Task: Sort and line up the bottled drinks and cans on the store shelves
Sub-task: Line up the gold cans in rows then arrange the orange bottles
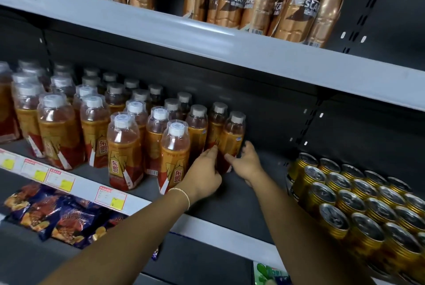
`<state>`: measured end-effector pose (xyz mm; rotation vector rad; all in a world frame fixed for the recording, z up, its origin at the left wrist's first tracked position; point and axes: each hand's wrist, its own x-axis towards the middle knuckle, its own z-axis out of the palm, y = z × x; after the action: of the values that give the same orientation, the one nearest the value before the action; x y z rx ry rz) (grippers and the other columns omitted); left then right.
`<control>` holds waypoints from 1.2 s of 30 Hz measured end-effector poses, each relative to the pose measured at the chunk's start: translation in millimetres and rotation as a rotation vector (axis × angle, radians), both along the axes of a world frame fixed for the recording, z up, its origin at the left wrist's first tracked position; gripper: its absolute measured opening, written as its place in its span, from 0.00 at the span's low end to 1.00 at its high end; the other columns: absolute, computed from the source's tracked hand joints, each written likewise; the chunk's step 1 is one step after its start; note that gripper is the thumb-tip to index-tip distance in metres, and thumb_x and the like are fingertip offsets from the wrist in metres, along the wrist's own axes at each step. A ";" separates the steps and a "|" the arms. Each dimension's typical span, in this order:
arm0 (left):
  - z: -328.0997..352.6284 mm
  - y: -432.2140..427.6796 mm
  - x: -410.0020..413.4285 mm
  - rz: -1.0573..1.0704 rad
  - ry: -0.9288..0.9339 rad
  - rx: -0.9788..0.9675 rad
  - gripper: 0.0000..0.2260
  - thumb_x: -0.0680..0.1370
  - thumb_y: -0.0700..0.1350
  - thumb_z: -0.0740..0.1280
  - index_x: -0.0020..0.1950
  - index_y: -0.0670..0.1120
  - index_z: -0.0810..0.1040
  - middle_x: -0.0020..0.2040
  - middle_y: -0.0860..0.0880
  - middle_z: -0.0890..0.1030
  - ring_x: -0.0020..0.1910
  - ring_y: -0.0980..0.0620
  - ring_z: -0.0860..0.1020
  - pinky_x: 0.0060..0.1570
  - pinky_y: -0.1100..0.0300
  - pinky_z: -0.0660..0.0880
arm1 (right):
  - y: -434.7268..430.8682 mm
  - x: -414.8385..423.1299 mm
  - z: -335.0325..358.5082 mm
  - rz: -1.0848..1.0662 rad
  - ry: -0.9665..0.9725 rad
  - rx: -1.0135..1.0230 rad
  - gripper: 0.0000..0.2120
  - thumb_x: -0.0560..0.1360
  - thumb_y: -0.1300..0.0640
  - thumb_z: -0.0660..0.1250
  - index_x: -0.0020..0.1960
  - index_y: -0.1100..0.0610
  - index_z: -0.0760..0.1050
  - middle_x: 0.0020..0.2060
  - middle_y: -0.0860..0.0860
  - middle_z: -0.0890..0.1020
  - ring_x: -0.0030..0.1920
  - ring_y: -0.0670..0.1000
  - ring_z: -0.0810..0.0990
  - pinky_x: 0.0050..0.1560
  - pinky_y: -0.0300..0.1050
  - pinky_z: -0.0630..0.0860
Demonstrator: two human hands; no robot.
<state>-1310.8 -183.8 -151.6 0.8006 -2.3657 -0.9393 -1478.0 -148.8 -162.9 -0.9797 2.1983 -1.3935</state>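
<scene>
Middle shelf [230,211] — rightmost energy-drink bottle [231,140] upright at the end of the bottle block. Left hand [204,169] and right hand [247,161] flank its base, fingers curled onto it — probably to square it into its row, away from the gold cans [368,204].

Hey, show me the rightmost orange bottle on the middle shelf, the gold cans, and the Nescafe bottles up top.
rightmost orange bottle [231,138]: head view, middle of its body.
gold cans [330,214]: head view, lid of a front can.
Nescafe bottles [303,6]: head view, label of the right front bottle.
</scene>
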 end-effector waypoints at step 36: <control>-49.6 0.3 -90.5 -0.253 0.355 0.378 0.17 0.83 0.50 0.58 0.63 0.43 0.79 0.61 0.50 0.81 0.64 0.56 0.76 0.69 0.64 0.66 | 75.6 -27.8 -24.1 -0.509 0.249 0.048 0.33 0.70 0.49 0.77 0.69 0.59 0.69 0.61 0.55 0.75 0.61 0.55 0.76 0.61 0.51 0.76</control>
<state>-1401.3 -183.5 -201.3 0.4183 -2.0337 -1.5262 -1505.8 -73.2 -187.0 -0.6244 2.7931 -1.4736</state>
